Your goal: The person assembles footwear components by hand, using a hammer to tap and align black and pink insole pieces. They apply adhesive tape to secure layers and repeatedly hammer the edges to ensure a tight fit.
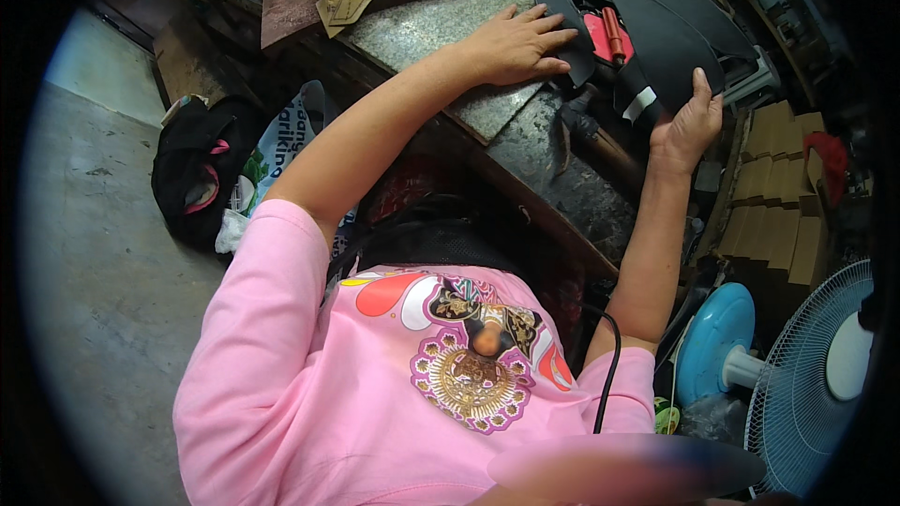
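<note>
L grip (514, 45) lies flat, fingers spread wide, pinning a dark cut piece (566, 23) to the stone bench (427, 23); R grip (691, 122) pinches the edge of a larger dark sheet (670, 33) just above it. Judged: keep L palm pressure even, lift w/ R slowly so pieces don't shift. Red tool (605, 37) sits btw grips. Fan (806, 384) below R grip, black bag (197, 169) on concrete floor far L.

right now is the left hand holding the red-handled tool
No, the left hand lies flat on a narrow dark cut piece, while the red-handled tool lies apart beside it.
</note>
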`<state>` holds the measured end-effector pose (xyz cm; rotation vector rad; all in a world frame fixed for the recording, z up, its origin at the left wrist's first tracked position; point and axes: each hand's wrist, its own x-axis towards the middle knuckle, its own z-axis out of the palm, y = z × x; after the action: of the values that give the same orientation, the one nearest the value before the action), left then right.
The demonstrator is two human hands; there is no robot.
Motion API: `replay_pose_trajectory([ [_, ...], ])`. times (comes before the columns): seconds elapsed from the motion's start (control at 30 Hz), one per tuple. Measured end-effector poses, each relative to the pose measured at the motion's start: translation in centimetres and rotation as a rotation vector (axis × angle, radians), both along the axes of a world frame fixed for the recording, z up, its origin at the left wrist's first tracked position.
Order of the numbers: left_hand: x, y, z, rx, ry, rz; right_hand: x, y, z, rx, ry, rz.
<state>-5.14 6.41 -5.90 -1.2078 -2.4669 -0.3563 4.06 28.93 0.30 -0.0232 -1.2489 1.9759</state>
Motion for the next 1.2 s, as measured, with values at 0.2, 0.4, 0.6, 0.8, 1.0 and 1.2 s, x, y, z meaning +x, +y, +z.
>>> replay_pose_trajectory([
  [0.2, 2.0, -3.1, 2.2, 0.07, -0.164, -0.052, 0.2, 0.3, 0.3, -0.181, -0.1, 0.173],
  [0.4, 6.0, -6.3, 4.9, 0.162, -0.196, -0.042, 1.8, -1.2, 1.4, -0.063, -0.237, 0.411],
  [0.6, 4.6, -7.4, 5.0, 0.221, -0.2, -0.07, 4.5, -3.4, 2.2, 0.09, -0.42, 0.376],
  [0.8, 2.2, -6.7, 2.9, 0.005, -0.102, -0.09, 6.2, -2.3, 0.4, 0.249, -0.483, 0.297],
  [1.0, 2.5, -5.4, 4.0, 0.012, 0.003, -0.053, 5.9, -1.2, -0.7, 0.166, -0.457, 0.364],
  [1.2, 2.0, -5.1, 3.5, 0.163, -0.132, -0.059, 5.9, -1.1, -0.6, 0.134, -0.477, 0.374],
])
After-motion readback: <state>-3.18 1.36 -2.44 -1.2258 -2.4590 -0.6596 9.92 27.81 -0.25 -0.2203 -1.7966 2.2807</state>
